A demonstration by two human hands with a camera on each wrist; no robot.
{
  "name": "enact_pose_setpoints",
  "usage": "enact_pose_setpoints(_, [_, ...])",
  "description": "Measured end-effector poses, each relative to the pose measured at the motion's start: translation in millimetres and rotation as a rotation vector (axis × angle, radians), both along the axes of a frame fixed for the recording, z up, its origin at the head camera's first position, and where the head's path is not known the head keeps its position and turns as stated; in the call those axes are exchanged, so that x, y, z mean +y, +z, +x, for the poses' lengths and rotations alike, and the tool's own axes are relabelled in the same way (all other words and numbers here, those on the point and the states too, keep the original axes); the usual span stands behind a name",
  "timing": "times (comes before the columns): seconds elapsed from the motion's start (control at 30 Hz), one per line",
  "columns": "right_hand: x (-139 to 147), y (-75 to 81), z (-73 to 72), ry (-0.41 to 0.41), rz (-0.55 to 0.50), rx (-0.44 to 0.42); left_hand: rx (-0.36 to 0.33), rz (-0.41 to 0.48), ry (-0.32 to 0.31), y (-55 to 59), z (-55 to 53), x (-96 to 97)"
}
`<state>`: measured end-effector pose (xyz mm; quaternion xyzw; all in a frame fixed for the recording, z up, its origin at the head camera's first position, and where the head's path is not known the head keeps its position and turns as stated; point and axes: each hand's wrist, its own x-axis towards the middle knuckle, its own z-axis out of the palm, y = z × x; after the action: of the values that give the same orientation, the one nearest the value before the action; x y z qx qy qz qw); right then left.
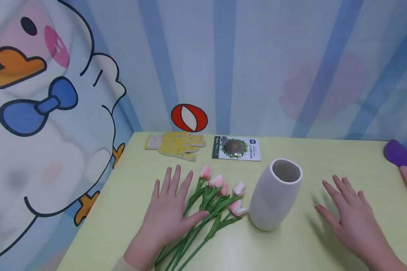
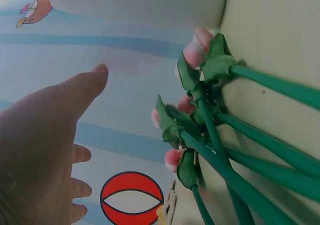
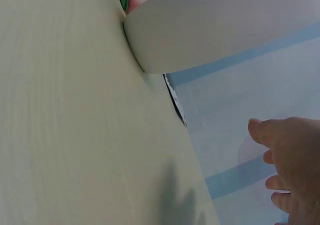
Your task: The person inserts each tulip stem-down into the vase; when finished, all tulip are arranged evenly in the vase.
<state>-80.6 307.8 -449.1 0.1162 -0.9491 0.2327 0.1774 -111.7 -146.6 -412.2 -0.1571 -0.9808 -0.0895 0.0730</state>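
Several pink and white artificial tulips (image 1: pixel 220 205) with green stems lie in a bunch on the table. My left hand (image 1: pixel 169 210) is above their left side, fingers straight and spread, holding nothing; in the head view its thumb overlaps the stems. A white vase (image 1: pixel 274 195) stands upright just right of the blossoms, its round mouth facing up. To the right of the vase my right hand (image 1: pixel 354 218) hovers with fingers extended and apart, its shadow falling on the tabletop. The left wrist view shows the tulip stems (image 2: pixel 225 167) beside the left hand (image 2: pixel 45 120).
A yellow and white work glove (image 1: pixel 178 145) lies at the back of the pale yellow table (image 1: pixel 98 233). Beside it is a flat printed packet (image 1: pixel 236 148). A purple toy shovel (image 1: pixel 398 153) with a pink handle sits at the far right edge. A cartoon-printed curtain (image 1: pixel 196 56) hangs behind.
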Motion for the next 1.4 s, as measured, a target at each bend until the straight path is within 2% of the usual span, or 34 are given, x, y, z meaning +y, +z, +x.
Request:
enact_pose_setpoints(0.1, [-2,-2.5,2.8,0.014,-0.069,-0.023,-0.004,-0.008,0.011,-5.9,0.9,-3.0])
enact_pose_setpoints(0.27, [-10,-5.3,8.3,0.025,-0.235,-0.039,0.029,-0.033,0.031,-17.2,4.7,-14.1])
enact_pose_setpoints(0.4, [-19,-10.8,6.1,0.024,-0.318,-0.029,0.053,-0.050,0.036,-20.9,7.6,-22.9])
enact_pose_setpoints(0.6, [-31,-18.6,3.9,0.108,-0.449,-0.090,0.122,0.000,0.007,-21.5,5.9,-25.7])
enact_pose_setpoints(0.7, [-30,-18.9,4.7,0.105,-0.434,-0.145,0.134,0.024,-0.015,-20.2,2.6,-21.2])
enact_pose_setpoints(0.9, [-21,-22.1,3.5,0.054,-0.327,-0.189,0.065,0.012,-0.006,-16.5,0.8,-10.8])
enact_pose_setpoints(1.07, [-20,-29.2,2.6,0.100,-0.338,-0.241,-0.008,0.017,0.006,-17.0,-0.4,-3.2])
enact_pose_setpoints(1.13, [-21,-30.4,2.3,0.118,-0.334,-0.235,-0.044,0.014,0.002,-17.3,-0.6,-0.9])
enact_pose_setpoints(1.27, [-23,-30.3,2.8,0.118,-0.331,-0.224,-0.096,0.010,-0.031,-17.0,0.1,1.8])
enact_pose_setpoints(1.4, [-25,-31.5,4.8,0.114,-0.351,-0.251,-0.124,0.011,-0.065,-18.6,1.5,1.9])
